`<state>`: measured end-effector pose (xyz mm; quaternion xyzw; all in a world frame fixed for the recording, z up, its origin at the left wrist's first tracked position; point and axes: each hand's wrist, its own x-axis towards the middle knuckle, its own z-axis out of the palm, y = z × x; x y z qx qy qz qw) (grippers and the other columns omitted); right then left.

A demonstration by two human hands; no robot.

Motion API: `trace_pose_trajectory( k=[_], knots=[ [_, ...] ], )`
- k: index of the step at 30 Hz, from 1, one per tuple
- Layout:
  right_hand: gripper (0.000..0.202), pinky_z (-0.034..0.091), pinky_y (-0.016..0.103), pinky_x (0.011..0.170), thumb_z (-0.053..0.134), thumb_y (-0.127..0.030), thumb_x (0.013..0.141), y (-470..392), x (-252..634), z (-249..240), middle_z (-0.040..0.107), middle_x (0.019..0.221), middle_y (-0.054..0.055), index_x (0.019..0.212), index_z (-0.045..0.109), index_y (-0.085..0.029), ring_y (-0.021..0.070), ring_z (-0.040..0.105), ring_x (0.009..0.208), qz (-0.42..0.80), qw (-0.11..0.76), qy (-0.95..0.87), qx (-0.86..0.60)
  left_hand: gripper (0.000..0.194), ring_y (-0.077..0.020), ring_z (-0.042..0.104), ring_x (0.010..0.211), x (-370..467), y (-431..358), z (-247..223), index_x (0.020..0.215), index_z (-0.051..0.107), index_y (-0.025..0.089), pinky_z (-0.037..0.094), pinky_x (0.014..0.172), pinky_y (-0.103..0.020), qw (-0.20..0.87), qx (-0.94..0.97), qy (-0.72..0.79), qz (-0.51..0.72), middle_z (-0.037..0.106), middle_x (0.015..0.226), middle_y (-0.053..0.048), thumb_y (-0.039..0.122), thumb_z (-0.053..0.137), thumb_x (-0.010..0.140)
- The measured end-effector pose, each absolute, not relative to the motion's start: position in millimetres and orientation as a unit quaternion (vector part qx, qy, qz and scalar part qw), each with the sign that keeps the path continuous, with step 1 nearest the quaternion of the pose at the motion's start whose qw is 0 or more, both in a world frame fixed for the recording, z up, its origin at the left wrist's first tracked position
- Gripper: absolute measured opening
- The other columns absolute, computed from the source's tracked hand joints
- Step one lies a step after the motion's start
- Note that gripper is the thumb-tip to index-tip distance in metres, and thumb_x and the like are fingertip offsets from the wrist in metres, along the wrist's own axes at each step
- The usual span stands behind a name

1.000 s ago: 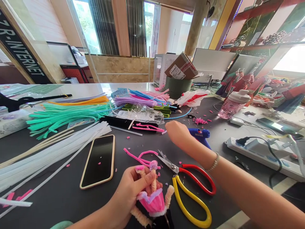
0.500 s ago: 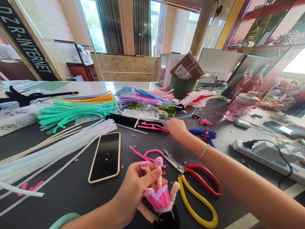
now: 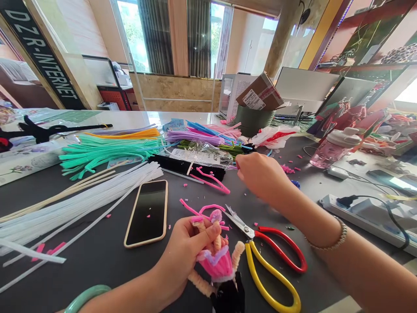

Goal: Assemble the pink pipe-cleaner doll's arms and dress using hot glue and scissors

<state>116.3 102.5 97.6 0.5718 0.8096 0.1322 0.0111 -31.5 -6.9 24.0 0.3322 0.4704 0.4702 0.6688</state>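
Head view: pink-skirted doll in the left hand's grasp

The small fuzzy doll with a pink skirt, peach limbs and a black end (image 3: 219,266) lies between the thumb and fingers of the left hand (image 3: 187,245), which grasps its peach limbs; the skirt and black end extend toward the wearer. Just beyond are bent pink fuzzy stems (image 3: 211,208). Beside the doll, open scissors with one red and one yellow handle (image 3: 249,234) rest on the dark bench (image 3: 130,274). Farther off, the right hand (image 3: 262,174) pinches a small purple fuzzy piece (image 3: 232,167) near a clear plastic packet (image 3: 205,154).
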Motion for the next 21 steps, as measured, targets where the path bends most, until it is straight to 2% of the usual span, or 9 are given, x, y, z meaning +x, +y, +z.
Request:
trace_pose_trajectory(
  k=[2, 4, 7, 12, 16, 21],
  knots=[
    [0.013, 0.049, 0.031, 0.061, 0.052, -0.012, 0.086, 100, 118, 102, 0.067, 0.078, 0.009, 0.087, 0.065, -0.011, 0.0194, 0.064, 0.072, 0.127, -0.027, 0.818, 0.560, 0.038, -0.0151, 0.058, 0.056, -32, -6, 23, 0.045, 0.055, 0.016, 0.046, 0.056, -0.025, 0.666, 0.334, 0.474, 0.469, 0.061, 0.051, -0.003, 0.042, 0.076, 0.063],
    [0.017, 0.046, 0.030, 0.062, 0.050, -0.009, 0.082, 98, 120, 105, 0.068, 0.078, 0.010, 0.085, 0.067, -0.013, 0.0208, 0.064, 0.075, 0.112, -0.074, 0.841, 0.523, 0.038, -0.0150, 0.058, 0.056, -32, -6, 23, 0.045, 0.055, 0.016, 0.046, 0.056, -0.025, 0.663, 0.336, 0.477, 0.469, 0.062, 0.052, -0.003, 0.042, 0.076, 0.064],
    [0.018, 0.045, 0.028, 0.073, 0.052, -0.014, 0.082, 87, 123, 108, 0.069, 0.082, 0.003, 0.086, 0.069, -0.020, 0.0174, 0.060, 0.085, 0.079, -0.138, 0.888, 0.432, 0.039, -0.0148, 0.058, 0.055, -33, -7, 26, 0.043, 0.055, 0.016, 0.047, 0.060, -0.025, 0.656, 0.346, 0.475, 0.475, 0.060, 0.049, -0.002, 0.042, 0.074, 0.065],
    [0.015, 0.040, 0.031, 0.070, 0.054, -0.017, 0.085, 49, 130, 97, 0.067, 0.070, 0.000, 0.077, 0.067, -0.020, 0.0153, 0.052, 0.070, -0.011, -0.282, 0.918, 0.278, 0.038, -0.0160, 0.060, 0.057, -34, -7, 32, 0.042, 0.053, 0.017, 0.046, 0.058, -0.024, 0.645, 0.344, 0.478, 0.487, 0.056, 0.045, 0.000, 0.036, 0.075, 0.065],
    [0.014, 0.038, 0.027, 0.062, 0.055, -0.017, 0.088, 30, 136, 81, 0.064, 0.068, 0.000, 0.078, 0.065, -0.019, 0.0136, 0.048, 0.065, -0.088, -0.297, 0.912, 0.269, 0.036, -0.0173, 0.062, 0.057, -34, -9, 34, 0.042, 0.052, 0.017, 0.049, 0.060, -0.025, 0.638, 0.363, 0.476, 0.485, 0.055, 0.043, 0.000, 0.033, 0.074, 0.065],
    [0.018, 0.039, 0.025, 0.057, 0.051, -0.022, 0.091, 29, 140, 71, 0.061, 0.066, 0.001, 0.080, 0.065, -0.019, 0.0133, 0.050, 0.064, -0.105, -0.286, 0.911, 0.278, 0.032, -0.0178, 0.061, 0.055, -34, -10, 32, 0.044, 0.052, 0.018, 0.051, 0.062, -0.028, 0.639, 0.383, 0.467, 0.476, 0.057, 0.044, 0.000, 0.030, 0.073, 0.065]
  ],
)
